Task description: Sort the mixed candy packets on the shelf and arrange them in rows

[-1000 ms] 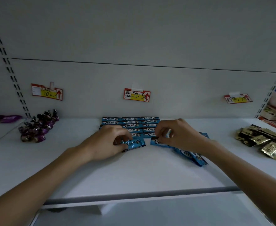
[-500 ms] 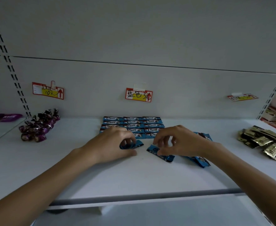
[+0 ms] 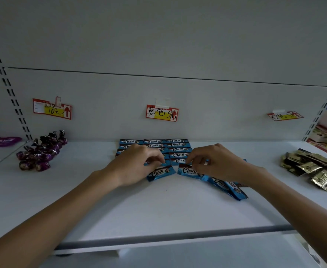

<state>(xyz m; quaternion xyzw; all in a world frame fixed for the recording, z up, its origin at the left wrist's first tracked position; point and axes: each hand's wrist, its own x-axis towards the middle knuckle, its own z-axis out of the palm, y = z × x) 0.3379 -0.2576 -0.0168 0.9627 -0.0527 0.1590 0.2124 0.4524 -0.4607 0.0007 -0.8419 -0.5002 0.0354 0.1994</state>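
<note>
Left hand (image 3: 137, 163) pinches left packet (image 3: 161, 173) | right hand (image 3: 216, 163) pinches right packet (image 3: 186, 170) | both angled inward, likely to extend the blue rows (image 3: 178, 149)

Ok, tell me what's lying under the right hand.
The right hand pinches one blue Choco packet, which pokes out leftward. A loose heap of blue packets trails out beneath the wrist. How many more lie under the palm is hidden.

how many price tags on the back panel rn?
3. The left tag is above the purple candies. The middle tag is above the blue Choco rows. The right tag, tilted, is above the gold packets. None seem hidden.
</note>
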